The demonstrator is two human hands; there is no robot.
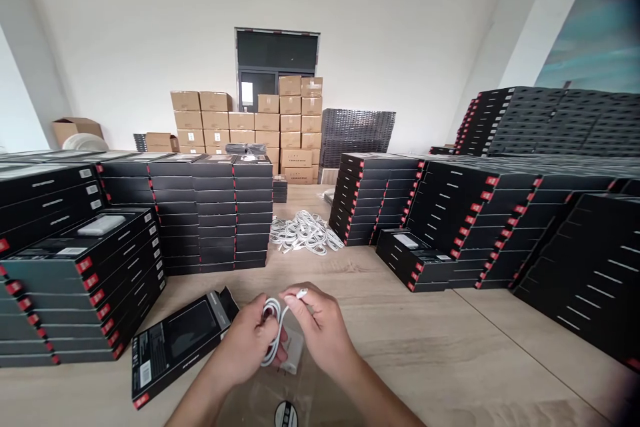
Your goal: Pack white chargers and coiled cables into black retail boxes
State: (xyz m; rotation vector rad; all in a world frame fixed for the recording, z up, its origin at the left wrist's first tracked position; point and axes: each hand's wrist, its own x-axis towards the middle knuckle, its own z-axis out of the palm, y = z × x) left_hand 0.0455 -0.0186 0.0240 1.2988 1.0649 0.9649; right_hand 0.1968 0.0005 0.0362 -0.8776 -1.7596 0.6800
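A clear plastic sleeve with a round black sticker is seen lying on the wooden table at the nearest edge, partly under the forearms. Just above it, a coiled white cable is held in the left hand, whose fingers are curled closed around the loops. The cable's free end, with its small white plug, is pinched between thumb and forefinger of the right hand, which is likewise closed on the cable. A small white block is glimpsed beneath the two hands; whether it is touched by either cannot be told.

Just left of the hands, an open black product box is laid flat on the table, its flap raised at the far end. Stacks of identical black boxes with red tabs are ranged along the left, and further stacks are piled along the right. Between them, well beyond the hands, a loose heap of white cables is spread on the table.

Against the far white wall, brown cardboard cartons are stacked below a dark window, with dark trays piled beside them
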